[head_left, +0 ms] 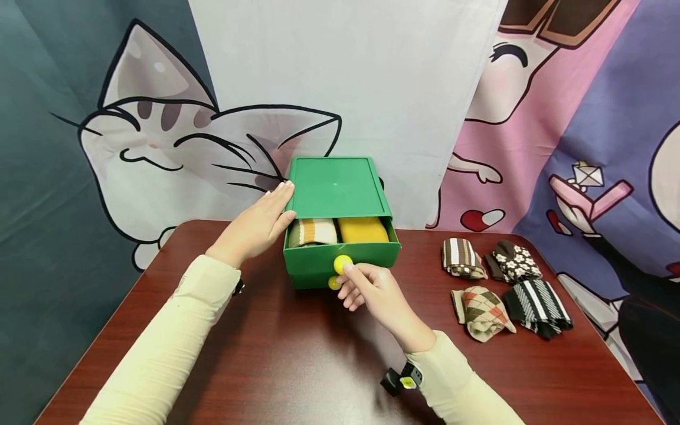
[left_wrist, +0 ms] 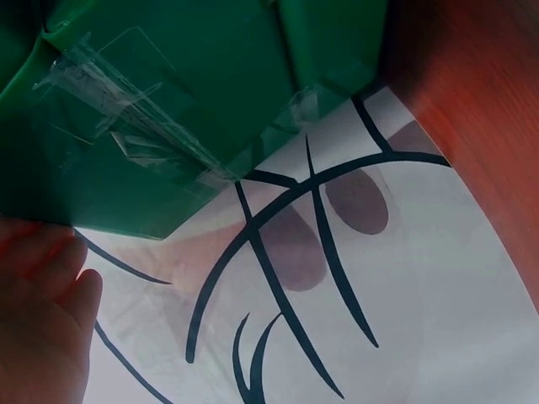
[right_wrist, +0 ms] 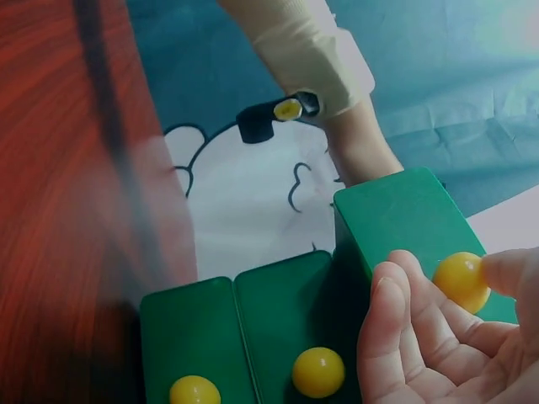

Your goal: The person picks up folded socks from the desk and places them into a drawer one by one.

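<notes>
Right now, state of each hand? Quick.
Left hand: open, straight fingers pressed against the side of the green drawer box.
Right hand: pinching the yellow knob of the pulled-out upper drawer.

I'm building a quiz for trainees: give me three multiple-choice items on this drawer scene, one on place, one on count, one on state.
1. Where do the loose folded socks lie?
A. left of the box
B. right of the box
C. on top of the box

2. How many loose socks lie on the table?
A. two
B. four
C. six

3. The top drawer is:
A. open
B. closed
C. taken out

B: socks lie right of the green box.
B: four folded bundles on the table.
A: top drawer is out, showing socks, right hand at its yellow knob.
</notes>
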Motion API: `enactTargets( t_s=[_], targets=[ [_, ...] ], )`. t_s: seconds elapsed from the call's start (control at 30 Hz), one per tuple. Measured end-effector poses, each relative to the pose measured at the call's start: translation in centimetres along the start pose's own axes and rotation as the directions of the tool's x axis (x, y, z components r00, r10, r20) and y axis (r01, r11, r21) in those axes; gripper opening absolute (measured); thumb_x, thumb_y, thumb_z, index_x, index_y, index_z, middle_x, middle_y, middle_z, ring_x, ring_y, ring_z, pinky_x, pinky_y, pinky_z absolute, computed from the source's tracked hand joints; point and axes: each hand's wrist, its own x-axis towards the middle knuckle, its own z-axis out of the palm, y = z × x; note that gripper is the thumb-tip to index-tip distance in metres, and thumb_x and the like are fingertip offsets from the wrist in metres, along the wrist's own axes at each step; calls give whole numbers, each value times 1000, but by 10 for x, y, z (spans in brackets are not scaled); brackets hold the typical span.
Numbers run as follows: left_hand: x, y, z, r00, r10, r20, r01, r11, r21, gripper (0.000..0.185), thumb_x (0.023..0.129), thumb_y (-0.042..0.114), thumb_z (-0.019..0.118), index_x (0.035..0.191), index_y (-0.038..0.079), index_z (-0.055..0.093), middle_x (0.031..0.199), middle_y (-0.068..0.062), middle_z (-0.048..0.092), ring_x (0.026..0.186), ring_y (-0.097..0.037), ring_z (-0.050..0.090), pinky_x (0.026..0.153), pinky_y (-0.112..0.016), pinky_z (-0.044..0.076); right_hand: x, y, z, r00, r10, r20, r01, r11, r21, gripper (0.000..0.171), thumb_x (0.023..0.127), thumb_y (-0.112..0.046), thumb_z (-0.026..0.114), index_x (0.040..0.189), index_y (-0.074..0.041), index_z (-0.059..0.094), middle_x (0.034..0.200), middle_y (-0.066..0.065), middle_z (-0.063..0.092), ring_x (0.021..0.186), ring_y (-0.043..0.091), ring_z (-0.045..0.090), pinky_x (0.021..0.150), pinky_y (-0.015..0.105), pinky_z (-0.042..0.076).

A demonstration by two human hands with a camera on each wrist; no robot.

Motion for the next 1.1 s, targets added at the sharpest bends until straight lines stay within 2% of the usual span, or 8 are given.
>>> enactTargets(
  t_s=[0.2, 0.37, 0.57, 0.73, 0.97, 1.1],
  targets=[
    [1, 0, 0, 1000, -5, 24, 5, 1000, -3, 61, 112, 32, 37, 158, -5, 22, 166, -19, 22, 155, -30, 16, 128, -42, 12, 16, 1, 0, 999, 25, -33, -26, 999, -31, 43, 108, -29, 51, 93, 6, 70, 73, 14, 67, 57, 19, 64, 55, 30, 61],
    [1, -1, 0, 999, -5, 37, 6, 1000, -7, 61, 112, 32, 36, 158, -5, 23, 166, -19, 22, 155, -31, 16, 127, -43, 12, 27, 0, -2, 999, 35, -28, -36, 997, -67, 48, 108, -34, 50, 96, 9, 69, 73, 17, 68, 58, 20, 65, 56, 32, 61],
    [-1, -3, -1, 1000, 1, 25, 0, 999, -32, 59, 112, 31, 36, 158, -4, 25, 165, -18, 24, 154, -32, 18, 127, -45, 15, 39, 1, -5, 999, 54, 2, -53, 997, -52, 51, 109, -35, 48, 101, 12, 67, 73, 18, 68, 58, 18, 65, 57, 32, 62],
    [-1, -4, 1, 1000, 8, 16, -7, 999, -40, 59, 112, 31, 34, 158, -4, 25, 165, -18, 24, 154, -30, 18, 127, -46, 17, 46, 2, -7, 998, 65, 9, -65, 997, -28, 49, 109, -33, 47, 102, 12, 64, 71, 15, 67, 56, 17, 65, 56, 32, 62],
    [0, -3, 0, 1000, 16, 7, -16, 1000, -14, 59, 112, 30, 35, 158, -6, 24, 165, -20, 24, 154, -34, 18, 127, -45, 14, 51, 1, -7, 998, 66, 6, -65, 998, -26, 48, 110, -33, 46, 103, 10, 64, 72, 14, 67, 60, 26, 67, 57, 32, 62],
    [0, -1, 0, 1000, 11, 3, -11, 1000, -2, 60, 112, 30, 36, 158, -5, 23, 165, -19, 23, 154, -32, 18, 127, -44, 14, 51, 1, -6, 998, 68, -7, -68, 997, -23, 47, 110, -34, 46, 102, 9, 64, 72, 14, 68, 59, 24, 67, 57, 32, 62]
  ],
)
